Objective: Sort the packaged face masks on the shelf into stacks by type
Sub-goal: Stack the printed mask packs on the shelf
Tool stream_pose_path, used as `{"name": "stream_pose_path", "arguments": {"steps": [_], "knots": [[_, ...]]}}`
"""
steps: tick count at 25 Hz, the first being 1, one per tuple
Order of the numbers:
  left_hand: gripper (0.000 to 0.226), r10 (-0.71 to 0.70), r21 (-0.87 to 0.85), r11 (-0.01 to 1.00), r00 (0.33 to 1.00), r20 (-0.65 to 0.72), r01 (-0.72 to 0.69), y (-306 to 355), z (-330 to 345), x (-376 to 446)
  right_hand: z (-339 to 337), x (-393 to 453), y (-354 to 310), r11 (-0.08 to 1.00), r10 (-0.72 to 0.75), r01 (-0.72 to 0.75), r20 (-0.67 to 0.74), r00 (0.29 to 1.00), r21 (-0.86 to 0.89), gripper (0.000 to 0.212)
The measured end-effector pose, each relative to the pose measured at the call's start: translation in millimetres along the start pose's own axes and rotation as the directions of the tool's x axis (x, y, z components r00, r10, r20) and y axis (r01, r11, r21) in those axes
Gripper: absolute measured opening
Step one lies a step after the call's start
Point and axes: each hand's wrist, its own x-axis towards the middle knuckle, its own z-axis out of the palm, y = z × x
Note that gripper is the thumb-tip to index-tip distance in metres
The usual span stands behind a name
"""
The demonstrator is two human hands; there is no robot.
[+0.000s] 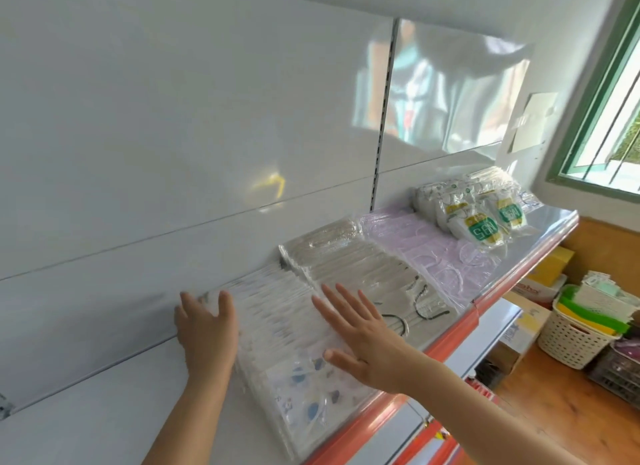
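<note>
On shelf (540,236), near end | white mask packs (277,329) stack bracketed: L hand (204,329) flat vs its back edge, R hand (360,340) flat on top, fingers spread, both holding nothing, prob squaring stack | beyond: grey packs (363,267), lilac packs (426,242), N95 packs (481,222) | glossy white back panel, red shelf lip, window R, wood floor w/ baskets

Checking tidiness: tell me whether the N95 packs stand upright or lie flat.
Lying flat: the N95 packs overlap in a leaning heap on the shelf, labels facing up.
</note>
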Motion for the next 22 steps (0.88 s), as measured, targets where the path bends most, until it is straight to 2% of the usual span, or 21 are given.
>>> {"name": "stream_pose_path", "arguments": {"steps": [1, 3, 5, 7, 8, 10, 12, 14, 16, 17, 19, 22], "knots": [[0.082, 0.158, 0.103, 0.983, 0.985, -0.064, -0.151, 10, -4, -8, -3, -1, 3, 0.999, 0.04, -0.04, 0.018, 0.999, -0.007, 0.076], [0.076, 0.395, 0.196, 0.903, 0.918, -0.029, -0.382, 29, 7, -20, -8, -3, 12, 0.991, 0.12, -0.117, 0.049, 0.992, -0.073, 0.078], [0.066, 0.477, 0.222, 0.844, 0.873, 0.104, -0.488, 46, 35, -28, -7, -4, 24, 0.959, 0.257, -0.254, 0.014, 0.966, -0.129, 0.081], [0.057, 0.527, 0.264, 0.777, 0.82, 0.222, -0.571, 61, 67, -35, -8, -3, 35, 0.901, 0.43, -0.429, 0.004, 0.903, -0.071, 0.084], [0.053, 0.538, 0.287, 0.74, 0.791, 0.29, -0.608, 65, 83, -36, -7, -3, 39, 0.88, 0.475, -0.474, 0.048, 0.879, -0.039, 0.085], [0.048, 0.511, 0.317, 0.672, 0.729, 0.455, -0.669, 71, 108, -35, -5, -3, 46, 0.883, 0.467, -0.469, 0.103, 0.878, -0.003, 0.091], [0.054, 0.435, 0.389, 0.594, 0.687, 0.582, -0.705, 70, 129, -27, -6, -8, 57, 0.88, 0.468, -0.472, 0.075, 0.88, 0.05, 0.099], [0.078, 0.374, 0.463, 0.508, 0.67, 0.641, -0.726, 69, 144, -18, -9, -15, 75, 0.851, 0.524, -0.524, 0.022, 0.851, 0.039, 0.099], [0.102, 0.325, 0.534, 0.392, 0.656, 0.681, -0.749, 66, 160, -7, -12, -26, 92, 0.808, 0.588, -0.589, 0.035, 0.808, -0.002, 0.102], [0.103, 0.278, 0.569, 0.339, 0.658, 0.7, -0.749, 63, 165, -4, -12, -30, 98, 0.791, 0.611, -0.612, 0.077, 0.788, -0.019, 0.102], [0.087, 0.191, 0.626, 0.274, 0.679, 0.709, -0.73, 60, 173, -1, -12, -34, 102, 0.786, 0.615, -0.616, 0.154, 0.773, -0.044, 0.092], [0.078, 0.101, 0.627, 0.279, 0.672, 0.734, -0.727, 66, 177, -1, -16, -37, 102, 0.807, 0.586, -0.589, 0.186, 0.789, -0.047, 0.087]]}}
